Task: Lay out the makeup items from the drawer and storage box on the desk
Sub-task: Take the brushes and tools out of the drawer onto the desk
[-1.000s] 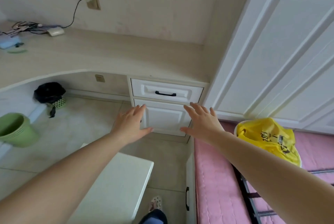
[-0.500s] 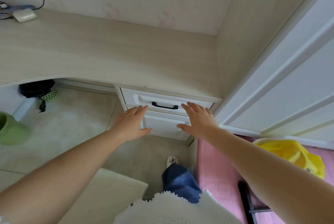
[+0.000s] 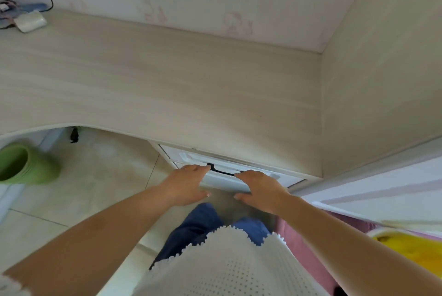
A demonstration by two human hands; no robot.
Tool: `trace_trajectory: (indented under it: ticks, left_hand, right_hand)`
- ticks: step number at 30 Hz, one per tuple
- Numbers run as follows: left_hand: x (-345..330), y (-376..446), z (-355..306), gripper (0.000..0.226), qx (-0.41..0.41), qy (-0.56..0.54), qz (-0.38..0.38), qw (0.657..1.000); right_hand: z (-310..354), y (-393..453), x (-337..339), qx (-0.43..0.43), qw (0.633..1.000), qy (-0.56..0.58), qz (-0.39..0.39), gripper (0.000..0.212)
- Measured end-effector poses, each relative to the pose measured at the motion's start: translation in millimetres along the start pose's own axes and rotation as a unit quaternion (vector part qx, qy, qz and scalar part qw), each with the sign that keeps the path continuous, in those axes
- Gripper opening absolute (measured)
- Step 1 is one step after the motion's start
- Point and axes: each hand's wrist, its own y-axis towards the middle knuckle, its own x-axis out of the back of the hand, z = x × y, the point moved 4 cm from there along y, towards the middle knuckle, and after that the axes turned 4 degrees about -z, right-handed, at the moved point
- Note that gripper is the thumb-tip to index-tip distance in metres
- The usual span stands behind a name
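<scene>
Head view: both hands poised at shut drawer, nothing laid out yet.

Nearest, left hand [image 3: 185,184] and right hand [image 3: 262,188], fingers straight, holding nothing, flanking black handle [image 3: 221,171] of drawer [image 3: 239,170]; beyond, desk [image 3: 167,85] broad and bare, walled right and behind; storage box unseen; far left, small white device [image 3: 30,23].

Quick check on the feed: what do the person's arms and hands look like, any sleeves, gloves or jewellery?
Both forearms are bare, with no gloves or watch. The left hand may carry a thin ring, too blurred to confirm; its thumbnail looks pale and glossy. The right hand shows nothing worn. A scrap of white fabric edge shows at the left arm's upper end.
</scene>
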Motion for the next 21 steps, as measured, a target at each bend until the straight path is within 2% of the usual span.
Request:
trace_trajectory:
  ticks: [6, 10, 17, 21]
  left_hand:
    - [-16.7, 37.9, 15.5, 0.079, -0.072, 0.049, 0.065, 0.994]
    - [-16.1, 59.1, 27.1, 0.076, -0.168, 0.131, 0.091, 0.973]
    - [-31.1, 80.3, 45.6, 0.075, -0.306, 0.182, 0.044, 0.933]
    - [-52.8, 88.6, 48.0, 0.08, -0.327, 0.175, -0.028, 0.928]
  right_hand:
    - [-3.5, 29.0, -18.0, -0.03, 0.999, 0.026, -0.017, 0.061]
    - [-2.2, 46.6, -32.0, -0.086, 0.995, 0.039, -0.038, 0.061]
    - [13.0, 58.3, -67.7, -0.18, 0.974, 0.055, -0.123, 0.057]
    - [22.1, 67.9, -94.9, -0.179, 0.966, 0.025, -0.185, 0.061]
